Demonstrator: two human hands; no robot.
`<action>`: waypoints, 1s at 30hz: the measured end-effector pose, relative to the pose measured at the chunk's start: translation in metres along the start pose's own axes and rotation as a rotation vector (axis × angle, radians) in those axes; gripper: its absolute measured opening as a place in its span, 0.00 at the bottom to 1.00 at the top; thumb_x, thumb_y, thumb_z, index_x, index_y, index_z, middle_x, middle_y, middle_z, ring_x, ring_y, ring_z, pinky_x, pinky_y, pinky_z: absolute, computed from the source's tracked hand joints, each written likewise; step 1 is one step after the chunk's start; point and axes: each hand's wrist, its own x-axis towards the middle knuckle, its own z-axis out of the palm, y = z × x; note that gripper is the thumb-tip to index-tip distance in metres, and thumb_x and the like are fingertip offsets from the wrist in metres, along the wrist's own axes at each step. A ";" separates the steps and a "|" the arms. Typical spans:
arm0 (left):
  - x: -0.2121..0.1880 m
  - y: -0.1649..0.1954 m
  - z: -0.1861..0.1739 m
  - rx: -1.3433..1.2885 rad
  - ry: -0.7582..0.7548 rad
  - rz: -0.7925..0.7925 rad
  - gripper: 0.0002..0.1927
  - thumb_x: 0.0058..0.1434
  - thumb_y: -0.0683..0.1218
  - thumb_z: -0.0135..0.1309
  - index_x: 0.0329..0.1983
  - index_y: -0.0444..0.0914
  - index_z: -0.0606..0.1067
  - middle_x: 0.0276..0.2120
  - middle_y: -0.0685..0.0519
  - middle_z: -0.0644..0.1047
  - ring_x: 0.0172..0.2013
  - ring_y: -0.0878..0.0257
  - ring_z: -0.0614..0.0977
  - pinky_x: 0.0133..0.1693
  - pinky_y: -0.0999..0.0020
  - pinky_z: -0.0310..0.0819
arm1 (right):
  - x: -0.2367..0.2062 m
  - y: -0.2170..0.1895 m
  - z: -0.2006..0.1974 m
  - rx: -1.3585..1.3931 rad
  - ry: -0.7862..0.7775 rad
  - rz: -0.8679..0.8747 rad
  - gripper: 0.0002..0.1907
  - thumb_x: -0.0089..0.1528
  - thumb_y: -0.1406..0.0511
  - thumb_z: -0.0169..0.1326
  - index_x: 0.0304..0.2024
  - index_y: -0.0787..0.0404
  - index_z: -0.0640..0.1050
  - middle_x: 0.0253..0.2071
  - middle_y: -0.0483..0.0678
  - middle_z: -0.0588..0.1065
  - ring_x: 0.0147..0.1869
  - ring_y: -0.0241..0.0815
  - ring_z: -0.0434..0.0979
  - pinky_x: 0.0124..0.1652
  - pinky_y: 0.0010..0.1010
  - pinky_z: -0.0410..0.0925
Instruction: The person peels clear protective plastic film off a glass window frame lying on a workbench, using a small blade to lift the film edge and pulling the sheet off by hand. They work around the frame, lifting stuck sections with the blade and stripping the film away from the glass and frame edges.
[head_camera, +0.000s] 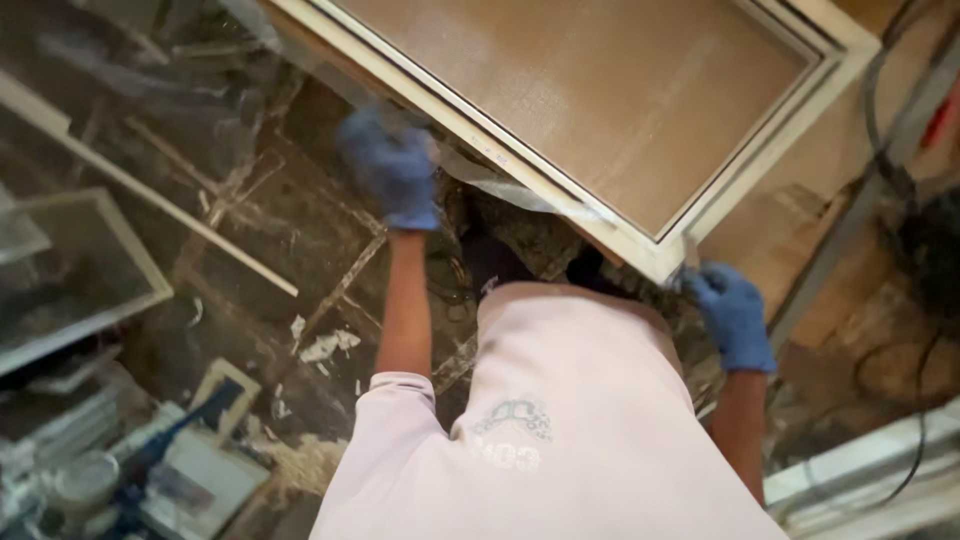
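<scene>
Dark littered floor (260, 240), pale strips (150, 195), cables (900, 180), dim warm light

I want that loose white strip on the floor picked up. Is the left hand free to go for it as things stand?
Probably not right away: the left hand grips the edge of the white-framed panel, while the right hand holds its corner. The white strip lies open on the floor.

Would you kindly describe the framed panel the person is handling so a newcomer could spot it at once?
Look at the top of the view, above the pink shirt. The white-framed panel lies slanted there, gripped by the left hand and right hand, both blue-gloved. Unlike the frames at left, it has a tan board filling.
</scene>
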 end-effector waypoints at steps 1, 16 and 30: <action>-0.010 0.028 0.013 -0.008 -0.075 0.244 0.27 0.60 0.57 0.63 0.54 0.35 0.73 0.50 0.44 0.75 0.54 0.46 0.75 0.59 0.51 0.67 | 0.009 0.007 -0.012 0.056 -0.068 0.004 0.16 0.66 0.57 0.58 0.42 0.64 0.82 0.38 0.58 0.80 0.41 0.53 0.81 0.42 0.39 0.71; -0.114 0.035 0.027 0.096 -0.423 -0.445 0.16 0.65 0.57 0.55 0.46 0.42 0.80 0.40 0.43 0.82 0.42 0.42 0.83 0.44 0.47 0.75 | 0.120 -0.116 -0.087 0.085 -0.237 -0.597 0.09 0.68 0.64 0.59 0.45 0.63 0.83 0.30 0.52 0.77 0.31 0.37 0.75 0.34 0.32 0.68; -0.142 0.072 0.038 0.078 -0.195 -0.379 0.29 0.58 0.54 0.61 0.61 0.40 0.73 0.59 0.45 0.74 0.62 0.45 0.70 0.61 0.51 0.66 | 0.222 -0.245 0.069 0.303 -0.261 -0.660 0.15 0.67 0.69 0.59 0.56 0.65 0.76 0.31 0.53 0.81 0.31 0.34 0.82 0.31 0.29 0.72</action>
